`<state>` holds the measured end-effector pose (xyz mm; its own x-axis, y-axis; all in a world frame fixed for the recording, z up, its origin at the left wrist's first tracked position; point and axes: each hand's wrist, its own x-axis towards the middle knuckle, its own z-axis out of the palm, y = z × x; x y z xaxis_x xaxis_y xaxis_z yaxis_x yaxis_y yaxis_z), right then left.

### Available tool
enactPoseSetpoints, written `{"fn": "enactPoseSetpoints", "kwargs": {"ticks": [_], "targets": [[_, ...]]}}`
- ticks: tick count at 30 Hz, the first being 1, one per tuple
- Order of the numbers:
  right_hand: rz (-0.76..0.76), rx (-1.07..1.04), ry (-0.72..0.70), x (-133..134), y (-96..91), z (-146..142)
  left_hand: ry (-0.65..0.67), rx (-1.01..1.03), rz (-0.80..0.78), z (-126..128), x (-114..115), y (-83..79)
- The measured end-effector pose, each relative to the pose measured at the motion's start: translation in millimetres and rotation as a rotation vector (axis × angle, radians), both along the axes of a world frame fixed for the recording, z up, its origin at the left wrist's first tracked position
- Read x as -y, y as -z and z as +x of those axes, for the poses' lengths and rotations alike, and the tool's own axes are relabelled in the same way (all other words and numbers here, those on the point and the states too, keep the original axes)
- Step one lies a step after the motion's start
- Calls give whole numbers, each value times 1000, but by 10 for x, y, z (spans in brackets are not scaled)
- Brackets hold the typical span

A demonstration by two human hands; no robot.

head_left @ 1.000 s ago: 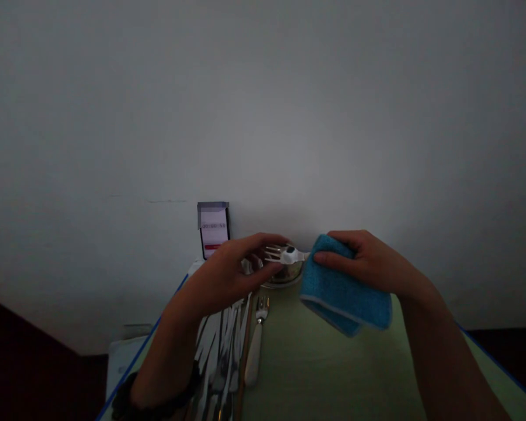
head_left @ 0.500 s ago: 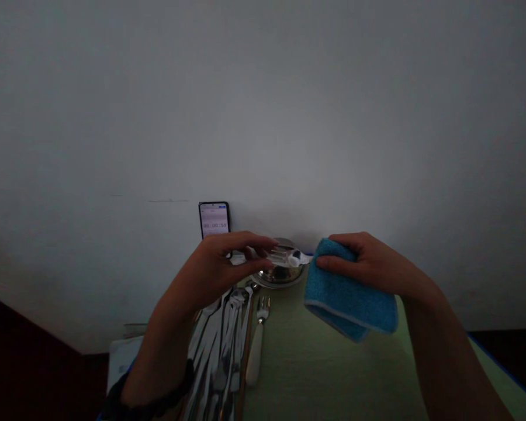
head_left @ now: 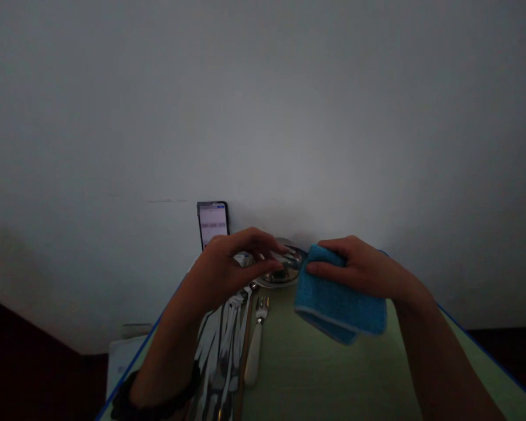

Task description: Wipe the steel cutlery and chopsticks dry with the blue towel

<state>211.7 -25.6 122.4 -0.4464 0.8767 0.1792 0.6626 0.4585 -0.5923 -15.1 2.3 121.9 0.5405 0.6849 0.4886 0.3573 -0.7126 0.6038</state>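
Note:
My left hand [head_left: 232,266] pinches the tine end of a fork [head_left: 287,261] held level above the table. My right hand [head_left: 362,268] is closed round a folded blue cloth [head_left: 337,301] that wraps the fork's handle end. Cloth and left fingers nearly meet, so only a short blurred stretch of the fork shows between them. Both hands hover in front of a small metal bowl [head_left: 280,276].
Several pieces of cutlery [head_left: 221,345] lie in a row on the pale green table [head_left: 315,374], with a white-handled fork [head_left: 256,345] beside them. A phone [head_left: 213,223] with a lit screen leans on the grey wall. A white box [head_left: 123,359] sits below the table's left edge.
My right hand slid the blue cloth left along the fork toward my left hand, covering most of it. The left hand stayed put, gripping the tines.

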Motion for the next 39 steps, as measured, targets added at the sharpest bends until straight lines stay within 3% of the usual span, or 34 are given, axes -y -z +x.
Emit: {"fn": "enactPoseSetpoints", "kwargs": {"ticks": [20,26,34,39], "targets": [[37,-23,-7,-3,-16,-36,2,-74,33,14,14,-49],[83,15,1,2,-18,-41,86,-5,-80,36,54,-61],[157,98,47,21,-36,-96,-7,-179,-29,59,30,-89],[162,103,67,16,-22,-85,-25,-168,-61,49,27,-82]]}}
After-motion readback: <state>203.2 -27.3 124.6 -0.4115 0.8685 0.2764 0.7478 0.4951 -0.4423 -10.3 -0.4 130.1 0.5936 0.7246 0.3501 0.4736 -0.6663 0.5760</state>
